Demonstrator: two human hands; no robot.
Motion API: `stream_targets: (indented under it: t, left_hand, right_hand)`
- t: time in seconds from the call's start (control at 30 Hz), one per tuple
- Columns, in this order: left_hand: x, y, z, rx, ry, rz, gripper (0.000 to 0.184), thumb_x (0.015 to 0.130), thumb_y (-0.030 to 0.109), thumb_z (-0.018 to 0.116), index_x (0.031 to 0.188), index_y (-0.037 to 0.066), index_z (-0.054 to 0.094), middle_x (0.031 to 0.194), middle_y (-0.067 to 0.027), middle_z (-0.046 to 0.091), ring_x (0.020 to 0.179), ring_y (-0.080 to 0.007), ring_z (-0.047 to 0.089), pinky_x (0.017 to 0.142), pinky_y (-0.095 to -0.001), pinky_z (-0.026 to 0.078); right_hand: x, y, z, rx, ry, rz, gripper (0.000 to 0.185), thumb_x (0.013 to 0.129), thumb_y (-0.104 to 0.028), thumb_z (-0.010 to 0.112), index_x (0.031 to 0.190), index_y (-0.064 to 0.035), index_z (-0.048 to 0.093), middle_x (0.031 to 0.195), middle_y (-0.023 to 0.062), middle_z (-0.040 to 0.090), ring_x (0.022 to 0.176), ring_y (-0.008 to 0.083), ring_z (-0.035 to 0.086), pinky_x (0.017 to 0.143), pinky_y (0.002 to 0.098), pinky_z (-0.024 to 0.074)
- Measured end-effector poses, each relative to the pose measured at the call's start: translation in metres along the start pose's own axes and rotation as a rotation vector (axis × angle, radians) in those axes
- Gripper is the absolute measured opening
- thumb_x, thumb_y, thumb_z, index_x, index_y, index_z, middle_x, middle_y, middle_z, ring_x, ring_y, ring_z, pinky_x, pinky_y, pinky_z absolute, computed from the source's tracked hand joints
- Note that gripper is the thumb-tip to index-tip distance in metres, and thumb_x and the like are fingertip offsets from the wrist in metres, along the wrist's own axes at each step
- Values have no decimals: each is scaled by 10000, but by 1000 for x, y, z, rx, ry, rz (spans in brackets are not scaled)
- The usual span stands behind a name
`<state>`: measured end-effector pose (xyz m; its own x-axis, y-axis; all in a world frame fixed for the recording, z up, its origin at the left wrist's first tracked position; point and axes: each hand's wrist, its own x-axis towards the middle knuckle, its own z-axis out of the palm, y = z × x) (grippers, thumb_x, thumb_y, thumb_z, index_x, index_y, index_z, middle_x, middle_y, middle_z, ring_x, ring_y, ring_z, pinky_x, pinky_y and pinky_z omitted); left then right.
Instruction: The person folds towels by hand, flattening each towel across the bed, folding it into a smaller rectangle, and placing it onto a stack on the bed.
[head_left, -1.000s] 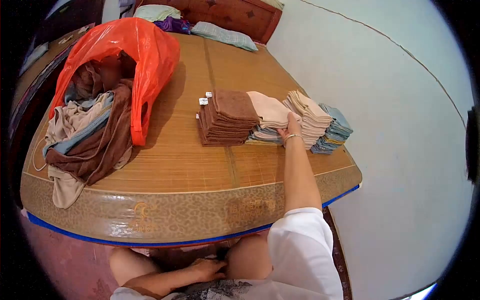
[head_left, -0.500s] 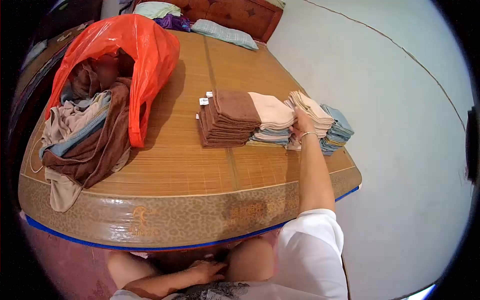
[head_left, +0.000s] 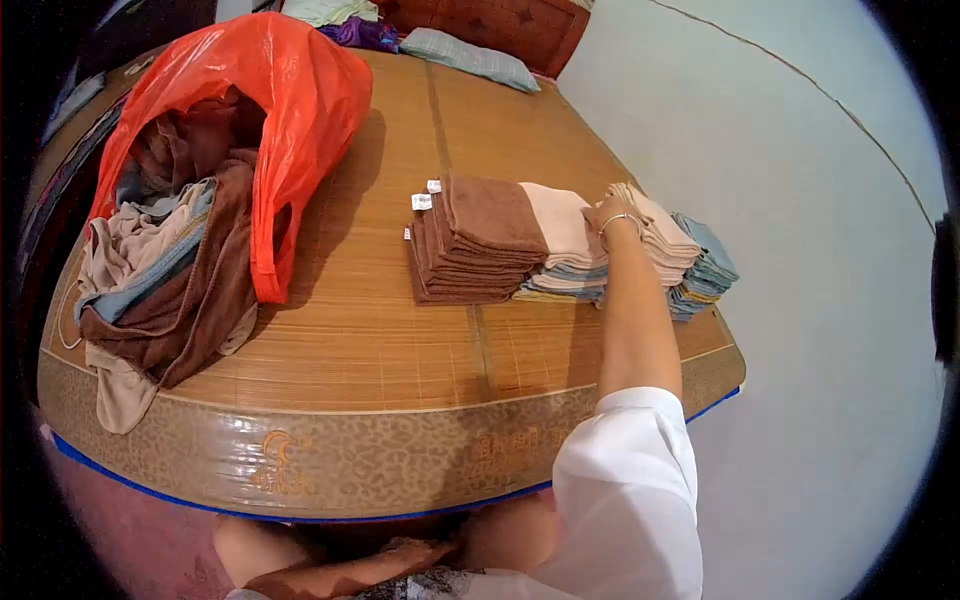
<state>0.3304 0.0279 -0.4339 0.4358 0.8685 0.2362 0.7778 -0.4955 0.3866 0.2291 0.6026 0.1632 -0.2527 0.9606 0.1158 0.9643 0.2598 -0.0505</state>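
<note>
My right hand (head_left: 612, 213) is at the left edge of a stack of folded cream towels (head_left: 655, 225), touching it; its fingers are largely hidden behind the wrist and the cloth. Left of it lie folded pale peach towels (head_left: 560, 218) on top of blue-grey and yellowish ones. A tall stack of folded brown towels (head_left: 485, 220) with white labels forms the left end of the row. Folded blue-grey towels (head_left: 706, 258) stand at the right end. My left hand (head_left: 415, 553) rests low on my lap, dim, its fingers loosely stretched, holding nothing visible.
A red plastic bag (head_left: 315, 110) lies at the left, with unfolded brown, beige and blue towels (head_left: 190, 270) spilling out. The bed mat (head_left: 350, 350) carries everything. A pillow (head_left: 470, 58) lies by the wooden headboard (head_left: 500, 30), and a pale wall (head_left: 800, 250) borders the right side.
My right hand has moved up along the side of the cream stack, toward its top left edge. The view has shifted slightly, so the towels appear farther right. My left hand stays on my lap.
</note>
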Motion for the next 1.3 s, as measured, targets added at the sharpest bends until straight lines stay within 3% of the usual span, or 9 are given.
stream_targets:
  t: [0.03, 0.13, 0.23, 0.37, 0.5, 0.67, 0.83, 1.17, 1.3]
  left_hand:
    - [-23, -6, 109, 286, 284, 5, 438, 968, 352, 316, 1359, 166, 386, 1261, -139, 520, 1100, -319, 543, 930, -423, 431]
    - [49, 10, -179, -672, -884, -494, 430, 981, 314, 253, 1359, 156, 386, 1221, -137, 550, 1059, -288, 570, 908, -428, 442]
    - [78, 22, -312, -752, -685, -470, 423, 970, 278, 278, 1357, 146, 387, 1142, -169, 581, 999, -277, 598, 856, -425, 460]
    - [80, 21, -314, -576, -855, -424, 434, 953, 267, 289, 1357, 138, 384, 1124, -172, 586, 994, -303, 593, 846, -444, 452]
    - [67, 19, -295, -733, -615, -395, 444, 935, 294, 304, 1350, 159, 391, 1127, -173, 584, 1009, -331, 581, 847, -460, 448]
    - [71, 20, -298, -650, -709, -455, 434, 939, 322, 281, 1327, 191, 422, 1136, -168, 582, 1010, -342, 576, 854, -452, 442]
    - [70, 24, -326, -807, -578, -447, 495, 932, 448, 258, 1290, 177, 468, 1148, -170, 584, 1073, -347, 543, 930, -444, 388]
    - [82, 22, -314, -1024, -686, -782, 586, 928, 527, 227, 1271, 128, 485, 1176, -205, 565, 1083, -363, 530, 935, -437, 386]
    - [82, 22, -330, -809, -656, -478, 645, 938, 567, 236, 1316, 93, 455, 1303, -162, 495, 1185, -339, 472, 1014, -479, 317]
  right_hand:
    - [3, -2, 6, -9, 10, 6, 415, 736, -322, 632, 1016, -16, 644, 1041, 202, 639, 952, 310, 629, 844, 363, 484]
    - [3, -1, 16, -31, 28, 23, 373, 779, -231, 615, 1098, -38, 594, 1073, 199, 625, 992, 317, 609, 871, 378, 473]
    - [-18, 7, 15, 223, 315, -60, 377, 816, -215, 582, 1158, -59, 574, 1112, 195, 608, 1030, 338, 585, 897, 386, 456]
    - [-13, 14, 27, 75, 218, 30, 306, 845, -208, 531, 1131, -128, 607, 1149, 156, 602, 1069, 303, 576, 914, 411, 441]
    - [-25, 13, 21, 52, 242, 35, 276, 881, -173, 481, 1116, -106, 609, 1104, 153, 616, 1060, 306, 580, 871, 412, 472]
    - [-37, -3, 17, -215, 521, -500, 230, 859, -152, 517, 1027, -47, 635, 1019, 139, 621, 1028, 315, 583, 841, 371, 486]
    - [-14, -1, 61, -60, -120, -279, 829, 790, -749, 283, 1445, -245, 222, 1520, 51, 148, 1395, 279, 117, 1052, 618, 104]
    - [-15, 3, 55, -53, -61, -275, 797, 813, -715, 298, 1443, -230, 244, 1515, 61, 169, 1398, 303, 97, 1049, 632, 41]
    - [-27, 4, 43, -169, -32, -347, 643, 893, -585, 285, 1405, -199, 326, 1490, 92, 230, 1367, 314, 198, 1096, 512, 119]
